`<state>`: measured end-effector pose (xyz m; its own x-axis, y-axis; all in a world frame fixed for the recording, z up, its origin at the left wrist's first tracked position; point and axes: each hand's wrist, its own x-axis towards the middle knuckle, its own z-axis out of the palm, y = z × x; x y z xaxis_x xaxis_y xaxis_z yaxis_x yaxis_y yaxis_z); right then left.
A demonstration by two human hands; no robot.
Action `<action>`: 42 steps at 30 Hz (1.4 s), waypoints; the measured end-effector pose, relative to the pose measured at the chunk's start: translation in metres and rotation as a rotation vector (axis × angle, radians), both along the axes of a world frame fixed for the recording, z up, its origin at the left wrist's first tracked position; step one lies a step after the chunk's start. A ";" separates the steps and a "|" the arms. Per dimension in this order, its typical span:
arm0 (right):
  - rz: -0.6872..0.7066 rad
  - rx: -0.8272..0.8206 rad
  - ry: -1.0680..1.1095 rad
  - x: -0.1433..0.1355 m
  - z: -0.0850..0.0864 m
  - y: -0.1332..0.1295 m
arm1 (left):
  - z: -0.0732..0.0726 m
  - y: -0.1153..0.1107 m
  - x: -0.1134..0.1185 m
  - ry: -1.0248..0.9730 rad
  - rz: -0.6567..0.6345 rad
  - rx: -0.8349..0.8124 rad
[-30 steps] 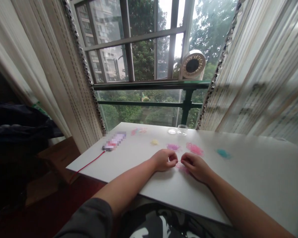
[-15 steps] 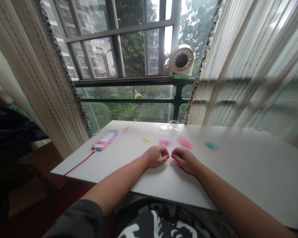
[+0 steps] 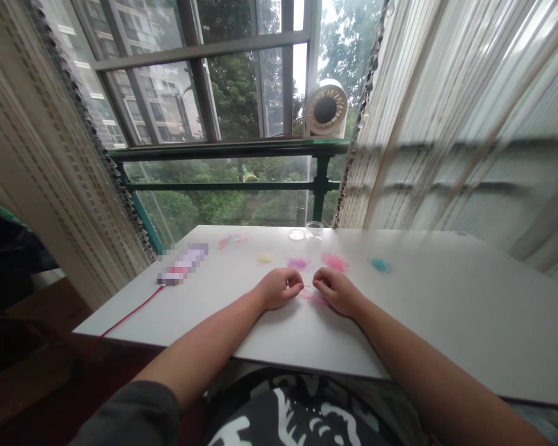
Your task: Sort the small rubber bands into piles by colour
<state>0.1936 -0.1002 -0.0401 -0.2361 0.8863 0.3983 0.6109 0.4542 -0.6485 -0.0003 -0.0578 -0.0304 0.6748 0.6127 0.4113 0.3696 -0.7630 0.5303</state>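
My left hand (image 3: 279, 288) and my right hand (image 3: 335, 290) face each other low over the white table, a small gap between their fingertips. Both have thumb and forefinger pinched together. A faint, thin strand, probably a small rubber band, spans the gap; it is hardly visible. Beneath my fingers lies a loose bunch of pink rubber bands (image 3: 307, 293), partly hidden by my right hand. Just beyond sit a purple pile (image 3: 298, 263) and a brighter pink pile (image 3: 335, 262) of the same thin loops.
A yellow pile (image 3: 265, 257), a teal pile (image 3: 380, 265) and a multicoloured pile (image 3: 233, 240) lie apart on the table (image 3: 446, 322). Farther back stand a clear round tub (image 3: 314, 230) and its lid (image 3: 296, 235). A blurred-out phone-like object (image 3: 183, 264) with a red cable (image 3: 130, 318) is left.
My hands have drawn slightly apart, widening the gap between the fingertips. The whole view has shifted, so the table and window appear farther left. The piles stay put on the table.
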 end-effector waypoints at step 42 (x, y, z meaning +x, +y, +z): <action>-0.222 0.063 0.028 0.009 0.002 0.007 | -0.005 0.061 -0.002 0.128 0.304 0.241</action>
<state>0.2027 -0.0928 -0.0381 -0.0263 0.8883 0.4584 0.6828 0.3509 -0.6408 -0.0025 0.0033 -0.0352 0.5330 0.6883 0.4922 0.6485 -0.7059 0.2848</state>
